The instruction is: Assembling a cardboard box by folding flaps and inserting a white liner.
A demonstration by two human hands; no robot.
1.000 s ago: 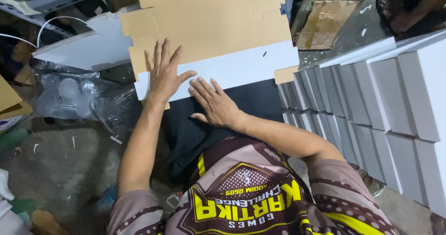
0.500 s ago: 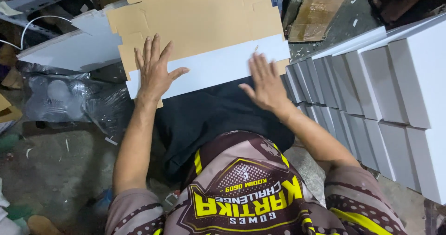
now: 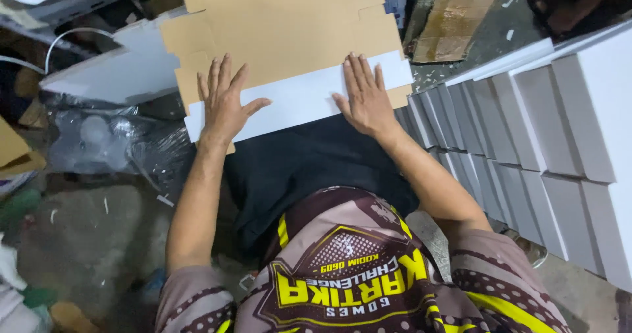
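- Both hands flat and open: left hand pressed palm-down, fingers spread, on the left part of the long white paper strip; right hand likewise flat on the right part, gripping nothing.
- White strip lying across the near edge of the flat brown die-cut cardboard sheet, centre of the frame, over the dark cloth on the lap.
- Strip apparently seated along that edge already; ends sticking slightly past the brown board at left and right, a brown corner tab still showing at lower right.
- By the look of it, mid-stage: one strip laid and being pressed down, rest of the brown sheet bare, no folding into a box shape visible.
- At right of the frame, a row of grey-and-white finished boxes standing side by side.
- Upper left: white sheets and clear plastic wrap on the floor.
- Upper right: scrap of brown cardboard on the ground.
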